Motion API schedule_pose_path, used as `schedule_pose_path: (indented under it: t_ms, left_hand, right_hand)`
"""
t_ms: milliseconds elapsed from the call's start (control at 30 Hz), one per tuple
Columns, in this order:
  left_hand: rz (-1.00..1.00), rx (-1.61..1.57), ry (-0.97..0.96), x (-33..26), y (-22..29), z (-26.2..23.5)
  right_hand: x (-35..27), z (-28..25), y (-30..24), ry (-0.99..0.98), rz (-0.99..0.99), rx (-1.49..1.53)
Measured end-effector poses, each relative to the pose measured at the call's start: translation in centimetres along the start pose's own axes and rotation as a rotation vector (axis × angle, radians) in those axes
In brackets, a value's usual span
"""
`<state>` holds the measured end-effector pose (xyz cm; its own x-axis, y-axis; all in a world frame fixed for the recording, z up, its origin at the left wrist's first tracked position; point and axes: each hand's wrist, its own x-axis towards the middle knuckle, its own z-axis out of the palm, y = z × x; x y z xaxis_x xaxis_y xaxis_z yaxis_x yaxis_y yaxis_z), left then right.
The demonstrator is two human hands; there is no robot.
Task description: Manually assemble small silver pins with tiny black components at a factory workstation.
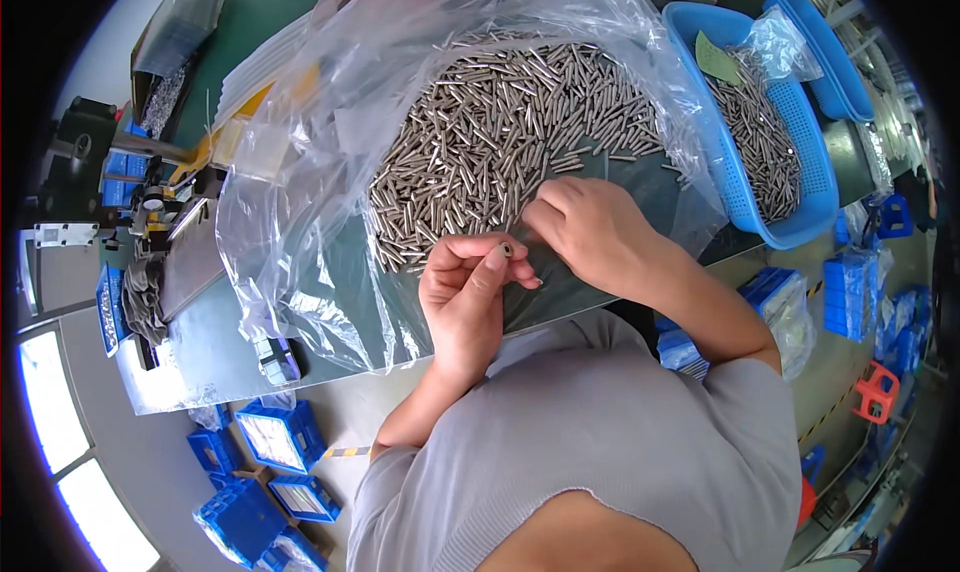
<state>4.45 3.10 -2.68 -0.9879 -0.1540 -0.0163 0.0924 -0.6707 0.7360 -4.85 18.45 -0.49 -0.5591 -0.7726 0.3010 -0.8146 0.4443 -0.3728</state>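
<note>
On the green table (250, 12) lies a wide clear plastic bag (300, 182), spread flat, with a large heap of small metal pins (500, 132) piled on it. The left hand (465, 292) hovers at the near edge of the heap, its thumb and forefinger pinched shut in a tight grip on a small pin (509, 249), held end-on toward the camera; it looks hollow at the tip, though the view is too small to be sure. The right hand (590, 232) rests just beside it, fingers curled down onto the bag at the heap's edge, touching loose pins; whether its grip is clenched on any of them I cannot tell. Right of the bag stands a blue perforated basket (745, 207) holding more pins, with a second blue basket (830, 82) behind it. Blue boxes (280, 437) sit on the floor below.
</note>
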Motion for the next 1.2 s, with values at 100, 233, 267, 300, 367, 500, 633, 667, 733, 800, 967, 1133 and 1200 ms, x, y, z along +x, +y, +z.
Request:
schedule_pose_path:
  t_ms: [100,233,267,300,367,500,633,667,733,800,967,1133,1200]
  left_hand:
    - [-0.013,0.021,-0.003,0.0,0.0,0.2]
    - [-0.025,0.027,-0.014,0.1,0.0,0.3]
    - [-0.036,0.027,0.003,0.1,0.1,0.5]
    - [-0.036,0.027,0.001,0.1,0.1,0.5]
    - [-0.039,0.042,0.007,0.0,0.1,0.5]
    - [-0.036,0.041,0.025,-0.1,0.1,0.5]
    - [-0.031,0.048,0.0,0.0,0.1,0.4]
    - [-0.03,0.057,0.005,-0.1,0.1,0.4]
    - [-0.035,0.075,-0.009,-0.1,0.2,0.4]
    - [-0.039,0.093,-0.022,-0.1,0.2,0.4]
    - [-0.021,0.076,0.052,0.0,0.2,0.9]
    - [-0.015,0.103,0.066,0.0,0.0,0.7]
    - [-0.007,0.105,0.049,0.0,0.0,0.8]
  right_hand:
    - [-0.2,-0.8,-0.2,0.166,0.128,0.318]
    - [-0.7,-1.9,-0.7,0.171,0.415,1.057]
    - [-0.6,-1.8,-1.0,0.173,0.415,1.057]
    - [-0.6,-1.6,-1.4,0.179,0.401,1.046]
    - [-0.3,-1.7,-1.8,0.162,0.367,1.078]
    - [-0.1,-1.2,-2.2,0.13,0.373,1.077]
    - [0.3,-0.8,-2.2,0.161,0.207,0.832]
    - [0.3,-0.6,-2.1,0.152,0.241,0.902]
    - [0.3,-0.5,-2.1,0.142,0.276,0.972]
    - [0.4,-0.7,-2.4,0.061,0.395,1.152]
    - [-0.2,0.5,-2.0,0.207,0.33,1.1]
    - [-0.7,0.1,-2.3,0.266,0.308,0.956]
    - [-0.7,-0.3,-2.4,0.245,0.324,0.935]
